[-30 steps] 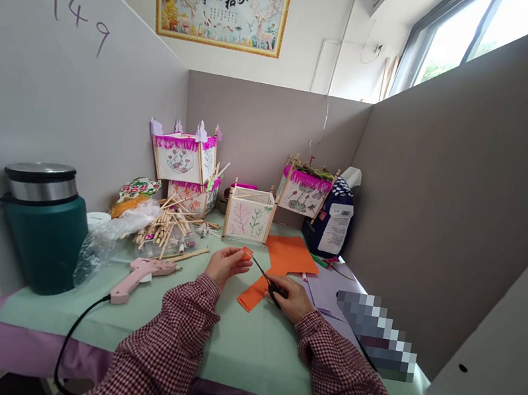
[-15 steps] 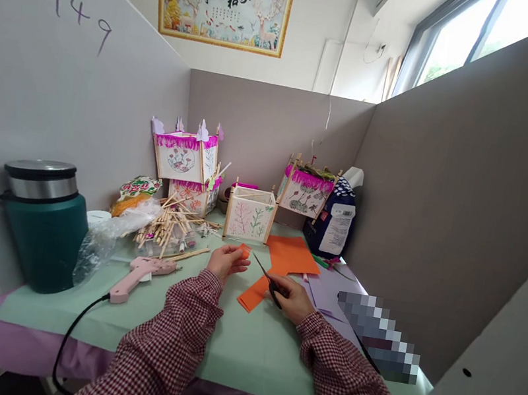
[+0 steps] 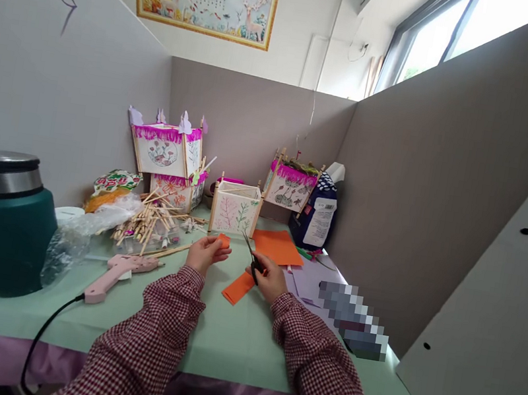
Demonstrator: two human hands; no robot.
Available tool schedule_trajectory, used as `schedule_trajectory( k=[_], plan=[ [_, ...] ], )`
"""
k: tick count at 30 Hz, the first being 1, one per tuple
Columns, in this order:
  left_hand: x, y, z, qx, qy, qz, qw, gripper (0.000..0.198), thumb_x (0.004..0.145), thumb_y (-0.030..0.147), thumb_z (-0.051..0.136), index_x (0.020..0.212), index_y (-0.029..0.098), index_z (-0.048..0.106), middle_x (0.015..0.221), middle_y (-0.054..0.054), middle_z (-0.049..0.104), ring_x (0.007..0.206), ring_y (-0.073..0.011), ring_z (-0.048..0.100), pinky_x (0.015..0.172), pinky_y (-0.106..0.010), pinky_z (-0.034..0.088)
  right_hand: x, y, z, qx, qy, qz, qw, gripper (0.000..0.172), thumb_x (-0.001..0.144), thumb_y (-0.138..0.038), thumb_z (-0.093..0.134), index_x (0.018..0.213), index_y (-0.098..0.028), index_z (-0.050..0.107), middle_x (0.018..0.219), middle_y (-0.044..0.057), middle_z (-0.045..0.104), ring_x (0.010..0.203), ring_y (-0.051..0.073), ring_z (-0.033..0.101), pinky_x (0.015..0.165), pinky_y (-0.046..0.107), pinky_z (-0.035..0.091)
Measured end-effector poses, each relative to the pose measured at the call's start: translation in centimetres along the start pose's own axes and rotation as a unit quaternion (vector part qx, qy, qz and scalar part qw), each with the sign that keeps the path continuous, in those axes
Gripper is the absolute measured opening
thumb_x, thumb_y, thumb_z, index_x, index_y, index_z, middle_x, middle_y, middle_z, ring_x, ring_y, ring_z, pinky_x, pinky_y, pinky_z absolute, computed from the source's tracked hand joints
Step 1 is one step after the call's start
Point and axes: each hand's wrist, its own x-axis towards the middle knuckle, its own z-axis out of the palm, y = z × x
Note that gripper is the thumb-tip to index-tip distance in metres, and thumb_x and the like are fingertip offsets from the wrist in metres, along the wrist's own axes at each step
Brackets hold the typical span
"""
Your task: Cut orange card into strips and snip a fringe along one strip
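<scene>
Raised above the near tabletop (image 3: 220,344): a left hand (image 3: 205,252), fingers (image 3: 216,247) pinched on a small orange paper scrap (image 3: 224,240), and a right hand (image 3: 271,280), fingers closed around black scissors (image 3: 254,259), blades angled forward and left toward the scrap. Below and beyond, an orange paper strip (image 3: 238,287) and an orange sheet (image 3: 271,245). Farther back, a pink glue gun (image 3: 118,278), loose wooden sticks (image 3: 151,228), two pink-fringed paper lanterns (image 3: 163,153) (image 3: 290,188), and one white lantern (image 3: 234,209) left without fringe.
</scene>
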Motion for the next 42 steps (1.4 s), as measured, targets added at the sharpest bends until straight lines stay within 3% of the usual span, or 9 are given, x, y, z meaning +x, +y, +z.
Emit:
schedule_trajectory(
  k=[4,8,13,17,25,42],
  plan=[
    [0.0,0.1,-0.1,-0.018,0.0,-0.034,0.999,0.008,0.077,0.015,0.057,0.079,0.012,0.05,0.073,-0.008,0.066,0.068,-0.0181,0.066,0.062,-0.029,0.054,-0.2,0.6,-0.4,0.008,-0.009,0.013,1.0,0.043,0.072,-0.032,0.058,0.113,-0.02,0.054,0.101,0.006,0.06,0.086,0.016,0.057,0.078,0.031,0.046],
    [0.1,-0.1,-0.2,-0.018,-0.004,-0.043,0.999,0.009,0.077,0.016,0.058,0.078,0.012,0.05,0.072,-0.007,0.066,0.065,-0.0176,0.066,0.059,-0.027,0.054,-0.6,-0.1,-1.2,-0.007,-0.067,0.039,0.997,0.042,0.071,-0.031,0.057,0.112,-0.018,0.055,0.09,0.005,0.062,0.078,0.015,0.057,0.072,0.029,0.047],
    [0.1,-0.2,-0.4,-0.028,-0.004,-0.037,0.999,0.012,0.074,0.018,0.061,0.079,0.011,0.053,0.071,-0.007,0.066,0.062,-0.0176,0.066,0.056,-0.027,0.053,-1.2,-0.7,-1.4,-0.057,-0.087,0.003,0.995,0.041,0.069,-0.03,0.059,0.108,-0.019,0.058,0.088,0.004,0.062,0.072,0.014,0.055,0.069,0.028,0.046],
    [-0.2,0.1,-0.2,-0.049,0.008,-0.021,0.999,0.011,0.074,0.018,0.06,0.076,0.011,0.053,0.069,-0.006,0.065,0.061,-0.0171,0.065,0.056,-0.028,0.053,-1.5,-0.8,-1.4,-0.087,-0.101,-0.003,0.991,0.041,0.068,-0.035,0.061,0.106,-0.019,0.059,0.094,0.006,0.062,0.081,0.017,0.057,0.073,0.03,0.046],
    [-0.7,0.3,0.2,-0.046,-0.036,-0.029,0.998,0.012,0.073,0.019,0.062,0.075,0.011,0.052,0.069,-0.007,0.065,0.058,-0.017,0.065,0.055,-0.028,0.052,-1.5,-1.2,-1.6,-0.08,-0.138,-0.019,0.987,0.041,0.068,-0.035,0.061,0.106,-0.019,0.06,0.094,0.006,0.064,0.079,0.018,0.059,0.069,0.029,0.047],
    [-1.0,-0.1,0.3,0.03,-0.115,-0.077,0.99,0.019,0.069,0.024,0.067,0.073,0.011,0.055,0.07,-0.008,0.066,0.058,-0.0167,0.065,0.052,-0.026,0.052,-1.4,-0.9,-1.5,-0.085,-0.123,-0.027,0.988,0.04,0.068,-0.033,0.061,0.106,-0.02,0.06,0.097,0.005,0.064,0.081,0.017,0.059,0.073,0.028,0.047]
  ],
)
